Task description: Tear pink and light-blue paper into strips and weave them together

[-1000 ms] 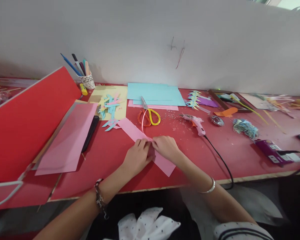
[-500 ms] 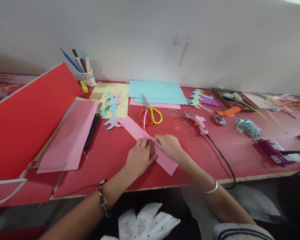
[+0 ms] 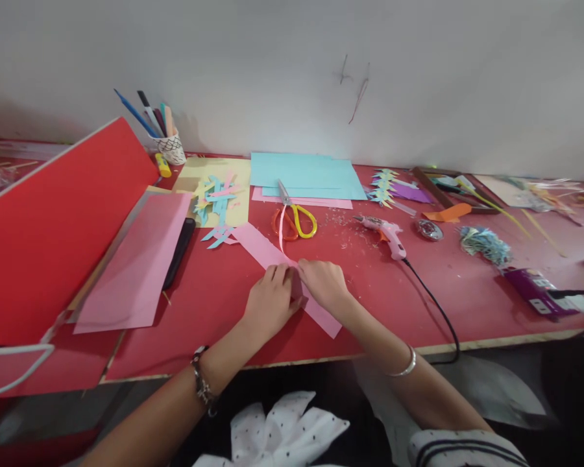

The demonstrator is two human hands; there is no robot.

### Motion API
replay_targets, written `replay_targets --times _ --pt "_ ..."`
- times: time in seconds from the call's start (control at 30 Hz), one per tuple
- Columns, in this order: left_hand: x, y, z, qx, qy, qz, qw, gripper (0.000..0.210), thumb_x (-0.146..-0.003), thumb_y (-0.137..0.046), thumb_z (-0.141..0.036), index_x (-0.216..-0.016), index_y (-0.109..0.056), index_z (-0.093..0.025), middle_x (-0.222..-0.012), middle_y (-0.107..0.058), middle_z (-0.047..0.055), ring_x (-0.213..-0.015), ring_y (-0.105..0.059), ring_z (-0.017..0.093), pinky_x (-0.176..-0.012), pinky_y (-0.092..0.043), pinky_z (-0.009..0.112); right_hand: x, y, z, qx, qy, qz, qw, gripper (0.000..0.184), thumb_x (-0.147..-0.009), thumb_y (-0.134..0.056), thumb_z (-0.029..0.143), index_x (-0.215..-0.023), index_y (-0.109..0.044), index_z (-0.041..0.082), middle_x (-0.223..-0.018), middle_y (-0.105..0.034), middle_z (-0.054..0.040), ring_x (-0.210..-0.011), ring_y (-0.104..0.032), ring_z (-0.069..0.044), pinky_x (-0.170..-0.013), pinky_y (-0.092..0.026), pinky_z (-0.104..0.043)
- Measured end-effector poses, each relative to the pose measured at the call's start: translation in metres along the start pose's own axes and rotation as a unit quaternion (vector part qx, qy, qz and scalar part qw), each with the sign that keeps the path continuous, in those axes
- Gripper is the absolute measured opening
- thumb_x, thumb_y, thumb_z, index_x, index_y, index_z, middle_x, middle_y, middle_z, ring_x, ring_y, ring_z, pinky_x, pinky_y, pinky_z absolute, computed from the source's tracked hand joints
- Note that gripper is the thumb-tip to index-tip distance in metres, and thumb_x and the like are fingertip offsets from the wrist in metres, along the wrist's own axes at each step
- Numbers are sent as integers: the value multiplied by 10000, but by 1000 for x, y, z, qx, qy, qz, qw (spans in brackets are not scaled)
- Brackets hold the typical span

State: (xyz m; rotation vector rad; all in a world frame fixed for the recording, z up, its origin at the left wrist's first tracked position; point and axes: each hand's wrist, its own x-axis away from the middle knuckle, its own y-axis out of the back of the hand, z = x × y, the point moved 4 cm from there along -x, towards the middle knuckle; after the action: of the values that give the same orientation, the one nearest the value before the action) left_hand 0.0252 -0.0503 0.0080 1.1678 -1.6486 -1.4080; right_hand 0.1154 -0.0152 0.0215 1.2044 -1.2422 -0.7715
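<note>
A long pink paper strip [image 3: 255,244] lies slantwise across the red table, under both of my hands. My left hand [image 3: 270,297] has its fingers closed on the strip near its middle. Right beside it, my right hand [image 3: 324,282] pinches the paper's upper edge with thumb and fingers. From between the fingertips a thin pink sliver of paper [image 3: 281,230] curls up and away. Just beyond, scissors [image 3: 294,214] with one orange and one yellow handle loop rest with their blades pointing to the wall. My fingers hide the strip's middle.
Left are a leaning red board [image 3: 68,227], pink sheets [image 3: 136,259] and a pen cup [image 3: 170,149]. Woven paper strips [image 3: 219,201] and blue sheets [image 3: 302,175] lie at the back. Right are a pink glue gun [image 3: 384,233] with its cord and a purple power strip [image 3: 535,292].
My right hand has shifted slightly down and to the left along the pink strip. My left hand stays nearly in place. The view has tilted a little.
</note>
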Motion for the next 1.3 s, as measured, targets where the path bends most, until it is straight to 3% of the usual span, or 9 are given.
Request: replay_targets --times 0.53,0.83,1.13,1.3 --pt "0 0 1 3 -8 -5 1000 428 -778 -486 -365 -1116 -454 -105 -1093 -502 95 -1002 -439 221 -723 -478 289 0 -3 2 2 -24 -21 1000 244 -833 -339 147 -912 -569 156 -803 -651 -122 -754 -628 -219 -555 -421 -253" --pt "0 0 1 9 -7 1 1000 405 -780 -484 -362 -1101 -463 -116 -1097 -502 96 -1012 -434 227 -714 -479 299 3 -3 -10 -56 5 -47 997 329 -872 -282 338 -863 -578 195 -802 -652 -56 -749 -612 -192 -528 -344 -221" --pt "0 -1 2 6 -3 -6 1000 406 -772 -493 -374 -1100 -463 -136 -1075 -504 81 -991 -440 221 -700 -476 291 8 -4 -10 -24 3 0 1000 307 -876 -272 267 -915 -565 181 -847 -647 -79 -752 -610 -197 -522 -335 -220" --pt "1 -1 1 3 -5 -5 1000 404 -781 -479 -374 -1102 -462 -130 -1064 -505 85 -989 -440 221 -699 -475 292 8 -5 -13 -26 -20 -17 999 309 -879 -261 260 -892 -556 169 -843 -644 -85 -751 -606 -189 -510 -305 -215"
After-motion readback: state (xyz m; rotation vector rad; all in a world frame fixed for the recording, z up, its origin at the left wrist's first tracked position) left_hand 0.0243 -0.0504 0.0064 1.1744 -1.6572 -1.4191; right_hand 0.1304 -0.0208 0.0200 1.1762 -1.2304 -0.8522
